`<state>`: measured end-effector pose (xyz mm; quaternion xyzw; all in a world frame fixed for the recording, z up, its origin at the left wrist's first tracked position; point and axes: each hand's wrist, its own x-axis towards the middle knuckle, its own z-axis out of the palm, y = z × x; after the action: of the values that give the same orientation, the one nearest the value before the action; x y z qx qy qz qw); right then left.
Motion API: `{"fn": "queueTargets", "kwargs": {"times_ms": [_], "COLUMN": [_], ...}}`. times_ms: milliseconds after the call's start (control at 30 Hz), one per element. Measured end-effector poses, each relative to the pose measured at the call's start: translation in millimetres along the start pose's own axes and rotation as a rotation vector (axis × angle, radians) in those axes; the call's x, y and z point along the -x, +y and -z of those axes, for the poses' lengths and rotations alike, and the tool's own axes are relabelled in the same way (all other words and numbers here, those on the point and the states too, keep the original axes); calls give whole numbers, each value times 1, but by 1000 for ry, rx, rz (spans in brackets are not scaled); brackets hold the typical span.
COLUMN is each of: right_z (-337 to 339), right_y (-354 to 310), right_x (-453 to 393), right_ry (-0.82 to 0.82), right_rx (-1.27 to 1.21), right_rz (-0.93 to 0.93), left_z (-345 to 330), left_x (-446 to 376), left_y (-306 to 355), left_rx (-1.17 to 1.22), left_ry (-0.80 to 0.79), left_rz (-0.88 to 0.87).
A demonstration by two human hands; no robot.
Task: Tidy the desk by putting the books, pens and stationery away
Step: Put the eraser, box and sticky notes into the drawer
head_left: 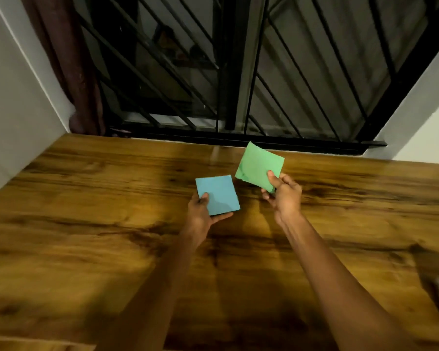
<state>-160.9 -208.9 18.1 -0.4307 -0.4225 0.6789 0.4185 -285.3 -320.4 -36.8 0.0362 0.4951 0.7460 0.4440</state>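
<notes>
Home: wooden desk (112, 224), grilled window (238, 72).

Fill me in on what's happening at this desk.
A person stands over a wooden desk with a pad of square notes in each hand. The left hand holds a blue pad, thumb on top. The right hand pinches a green pad by its corner, lifted and tilted. Neither pad is put away yet.

2 bare forearms reach into view from the bottom edge, with no sleeve covering either up to where the frame cuts them off. The left hand (200, 214) and the right hand (284, 196) are bare too. Each shows a short thumbnail on top.
</notes>
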Motion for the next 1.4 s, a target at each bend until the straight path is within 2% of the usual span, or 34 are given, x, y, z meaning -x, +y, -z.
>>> {"fn": "queueTargets", "kwargs": {"times_ms": [100,233,333,567,733,900,1000,1067,1133,1233,1300,1400], "right_z": [17,27,28,32,29,20,14,6,-5,-24,-38,-56], "right_y": [-3,2,6,21,27,29,31,37,45,63,72,94], "right_x": [19,50,70,102,128,155,171,186,206,249,276,321], "right_ry": [-104,-248,-244,-272,-302,-324,-334,-398,-475,-466,-420,-439], "right_rx": [-7,218,327,727,920,949,1097,1028,786,428,356,414], "right_rz": [-53,3,94,317,381,375,390,311,130,-140,-239,-308], "left_z": [-6,-20,-24,-9,9,24,40,58,74,107,132,176], "left_x": [23,58,81,127,155,184,196,207,223,244,257,281], "left_y": [-1,-2,-6,-17,-17,-5,2,7,11,17,22,31], "left_rx": [-11,-42,-58,-95,-178,-204,-182,-158,-138,-159,-200,-319], "left_ry": [-13,-63,-88,-25,-23,-62,-38,-60,-92,-82,-70,-55], "left_rz": [-25,-59,-89,-160,-196,-216,-194,-190,-176,-131,-103,-72]}}
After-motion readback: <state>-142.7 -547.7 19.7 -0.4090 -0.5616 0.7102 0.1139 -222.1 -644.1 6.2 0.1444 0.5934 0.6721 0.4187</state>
